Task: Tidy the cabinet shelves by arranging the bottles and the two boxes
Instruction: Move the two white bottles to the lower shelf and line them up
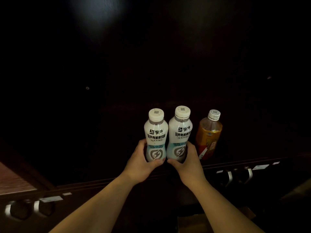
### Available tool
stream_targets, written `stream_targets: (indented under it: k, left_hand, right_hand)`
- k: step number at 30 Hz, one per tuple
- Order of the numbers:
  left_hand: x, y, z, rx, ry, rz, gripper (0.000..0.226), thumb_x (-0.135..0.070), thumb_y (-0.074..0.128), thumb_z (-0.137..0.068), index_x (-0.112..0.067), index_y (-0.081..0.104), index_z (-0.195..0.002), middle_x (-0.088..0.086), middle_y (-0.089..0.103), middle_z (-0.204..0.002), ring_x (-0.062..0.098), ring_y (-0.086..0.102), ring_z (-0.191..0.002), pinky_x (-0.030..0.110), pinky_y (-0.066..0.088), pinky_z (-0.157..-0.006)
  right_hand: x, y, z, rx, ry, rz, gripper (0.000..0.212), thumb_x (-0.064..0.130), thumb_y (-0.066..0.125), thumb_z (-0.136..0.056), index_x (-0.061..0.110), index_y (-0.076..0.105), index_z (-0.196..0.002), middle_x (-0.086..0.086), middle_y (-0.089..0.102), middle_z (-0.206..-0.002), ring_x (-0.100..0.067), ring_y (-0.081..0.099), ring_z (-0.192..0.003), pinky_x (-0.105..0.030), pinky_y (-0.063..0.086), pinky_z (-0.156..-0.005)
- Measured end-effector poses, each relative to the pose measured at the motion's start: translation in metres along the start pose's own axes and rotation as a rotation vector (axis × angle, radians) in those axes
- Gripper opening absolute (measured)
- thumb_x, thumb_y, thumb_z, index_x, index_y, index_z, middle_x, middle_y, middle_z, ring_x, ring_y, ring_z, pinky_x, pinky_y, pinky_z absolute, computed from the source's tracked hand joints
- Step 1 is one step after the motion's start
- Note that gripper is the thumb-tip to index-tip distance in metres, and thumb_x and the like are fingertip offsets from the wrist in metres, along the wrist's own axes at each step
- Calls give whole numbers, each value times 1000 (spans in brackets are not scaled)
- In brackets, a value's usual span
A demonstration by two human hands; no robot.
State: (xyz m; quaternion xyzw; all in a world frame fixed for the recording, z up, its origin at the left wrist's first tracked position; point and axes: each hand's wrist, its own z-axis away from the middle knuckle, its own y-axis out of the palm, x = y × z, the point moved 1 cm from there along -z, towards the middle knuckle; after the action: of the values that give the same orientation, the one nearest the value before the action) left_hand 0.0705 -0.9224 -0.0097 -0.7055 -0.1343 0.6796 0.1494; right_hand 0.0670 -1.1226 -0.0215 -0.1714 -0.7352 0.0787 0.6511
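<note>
Looking down into a very dark cabinet, we see two white milk-drink bottles standing upright side by side, their bodies touching or all but touching. Our left hand (141, 163) is wrapped around the lower part of the left white bottle (156, 134), thumb across the front near its base and fingers round the far side. Our right hand (188, 163) grips the lower part of the right white bottle (180, 132) in the same way, thumb curled under the grey lightning emblem. The two thumbs nearly meet between the bottles. Both bottles carry white caps and dark printed lettering over a pale blue band. Just beside them to the right, apart from our hands, an amber tea bottle (208, 134) stands upright with a white cap and an orange-yellow label. We cannot tell in the gloom whether the white bottles rest on the shelf or are lifted off it. Below the shelf edge (235, 163), metal handles (229, 178) show faintly on the cabinet front, with more at the lower left.
</note>
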Motion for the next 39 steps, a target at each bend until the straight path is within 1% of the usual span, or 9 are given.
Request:
stream_targets:
  k: [8, 13, 17, 20, 23, 25, 29, 33, 39]
  left_hand:
    - [-2, -1, 2, -5, 6, 15, 83, -48, 91, -63, -70, 37, -122, -22, 60, -127, -4, 61, -114, 35, 55, -97]
    - [-1, 0, 2, -16, 3, 13, 85, -55, 91, -60, -67, 37, -124, -22, 60, -127, -7, 60, -114, 30, 54, -95]
    - [-3, 0, 4, 1, -1, 1, 77, -56, 88, -62, -72, 36, -116, -24, 61, -124, -13, 58, -109, 25, 55, -92]
    - [-5, 0, 3, 12, -4, 2, 80, -57, 87, -61, -60, 37, -125, -23, 60, -125, -9, 59, -110, 29, 54, -95]
    - [-6, 0, 2, 7, 2, 4, 78, -58, 86, -60, -63, 38, -122, -22, 59, -127, -4, 60, -114, 32, 54, -97]
    - [-6, 0, 3, 5, 7, 5, 76, -58, 87, -60, -70, 37, -117, -24, 59, -126, -4, 59, -114, 32, 53, -98]
    - [-6, -1, 3, -2, 6, 7, 76, -59, 88, -60, -71, 38, -116, -22, 60, -128, 0, 59, -118, 37, 53, -100]
    - [-6, 0, 2, -3, 3, -1, 77, -61, 88, -59, -73, 38, -116, -24, 60, -127, -2, 58, -117, 35, 53, -100]
    - [-5, 0, 2, 3, -1, 6, 84, -59, 88, -59, -56, 41, -129, -21, 60, -129, 1, 59, -118, 37, 53, -100]
  right_hand:
    - [2, -2, 7, -23, -42, 1, 90, 22, 91, -68, 43, 37, -136, 31, 38, -126, 30, 38, -111, 4, 37, -79]
    - [-3, -10, 39, -76, -31, 62, 86, 35, 85, -75, 33, 36, -146, 22, 40, -137, 3, 40, -128, -27, 37, -106]
    - [-8, -36, 62, -326, -32, 149, 60, 49, 75, -77, 57, 36, -123, 22, 50, -119, 5, 51, -108, -37, 49, -97]
    - [-11, -63, 44, -449, 30, 90, 78, 41, 84, -73, 45, 34, -133, 12, 40, -133, -5, 49, -118, -40, 46, -101]
    - [-9, -76, 15, -293, 93, 12, 111, 32, 89, -71, 38, 15, -154, 6, 25, -159, -17, 32, -142, -42, 34, -113]
    - [-9, -76, 3, -175, 108, -22, 117, 27, 89, -72, 44, 7, -154, 5, 28, -161, -16, 30, -145, -40, 31, -112]
    - [-14, -73, -7, -120, 131, 10, 108, 25, 84, -78, 47, 10, -152, 10, 43, -148, -17, 40, -137, -35, 37, -99]
    - [-13, -65, -8, -117, 149, 39, 104, 32, 85, -77, 39, 16, -154, 4, 47, -151, -15, 43, -135, -40, 41, -103]
    - [-10, -61, -7, -86, 146, 63, 102, 36, 87, -72, 44, 21, -149, 8, 51, -144, -13, 46, -132, -42, 42, -106]
